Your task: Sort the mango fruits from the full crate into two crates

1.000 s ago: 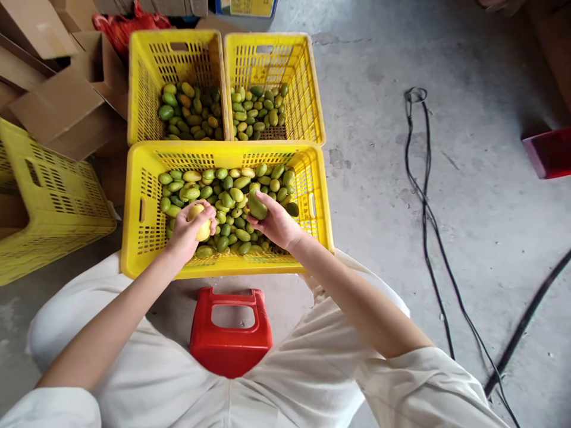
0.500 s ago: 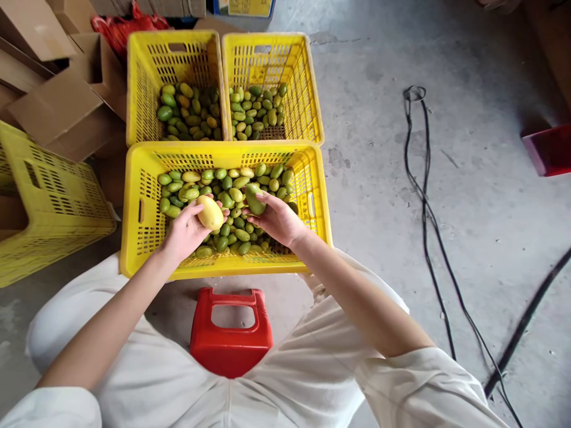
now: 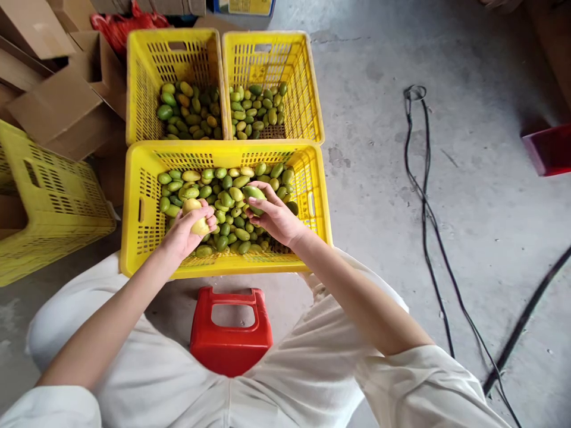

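Over the near yellow crate (image 3: 223, 153), my left hand (image 3: 184, 235) wraps its fingers around a pale yellow mango (image 3: 200, 226). To its right, my right hand (image 3: 279, 220) grips a green mango (image 3: 254, 193) between thumb and fingers. Under both hands lie many loose green and yellowish mangoes (image 3: 243, 235), spread over the crate's floor. My hands are apart, and each holds its own fruit. Part of the yellow mango is covered by my left fingers.
Two more yellow crates (image 3: 173, 35) (image 3: 307, 83) with mangoes stand against the far side. At the left are a tilted yellow crate (image 3: 57, 196) and cardboard boxes (image 3: 57, 107). A red stool (image 3: 229, 348) sits between my legs. Black cables (image 3: 428, 208) cross the floor at right.
My left hand has turned and closed its fingers over the yellow mango. In my right hand, the green mango has been rotated, and the fingers now reach over its top.
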A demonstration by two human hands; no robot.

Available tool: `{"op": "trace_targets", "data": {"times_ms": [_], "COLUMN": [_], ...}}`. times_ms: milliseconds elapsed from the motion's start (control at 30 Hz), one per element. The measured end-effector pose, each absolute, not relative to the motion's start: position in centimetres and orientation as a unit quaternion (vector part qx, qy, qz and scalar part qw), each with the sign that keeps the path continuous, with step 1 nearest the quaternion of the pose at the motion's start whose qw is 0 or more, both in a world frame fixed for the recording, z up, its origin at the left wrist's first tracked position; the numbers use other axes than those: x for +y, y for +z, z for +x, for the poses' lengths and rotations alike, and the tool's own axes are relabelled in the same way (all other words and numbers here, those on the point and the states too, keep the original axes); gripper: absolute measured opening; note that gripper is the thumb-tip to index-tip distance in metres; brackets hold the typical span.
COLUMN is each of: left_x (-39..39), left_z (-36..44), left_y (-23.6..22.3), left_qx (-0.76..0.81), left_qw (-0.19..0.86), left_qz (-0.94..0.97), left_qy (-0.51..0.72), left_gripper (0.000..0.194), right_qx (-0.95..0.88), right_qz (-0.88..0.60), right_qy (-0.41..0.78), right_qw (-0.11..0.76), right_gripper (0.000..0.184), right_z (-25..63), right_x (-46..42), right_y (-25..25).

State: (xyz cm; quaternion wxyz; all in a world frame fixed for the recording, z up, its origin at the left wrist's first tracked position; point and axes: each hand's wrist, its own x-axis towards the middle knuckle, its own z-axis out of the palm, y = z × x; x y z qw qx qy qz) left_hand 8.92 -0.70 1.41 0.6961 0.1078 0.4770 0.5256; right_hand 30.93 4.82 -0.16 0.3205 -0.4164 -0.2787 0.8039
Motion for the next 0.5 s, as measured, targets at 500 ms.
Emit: {"op": "trace_targets", "data": {"times_ms": [500], "left_x": [-0.2], "left_z": [8.3], "left_y": [0.8], "left_qx": [0.548], "left_qw": [0.698], "left_qz": [0.117], "left_qy": [0.447], "left_gripper": [0.078], "right_qx": [-0.291], "right_qz": [-0.444], "right_qy": [0.799], "right_qw": [0.281], "right_gripper": [0.053], "right_z": [30.8], "right_x": [5.3], "right_y": [-0.7]}}
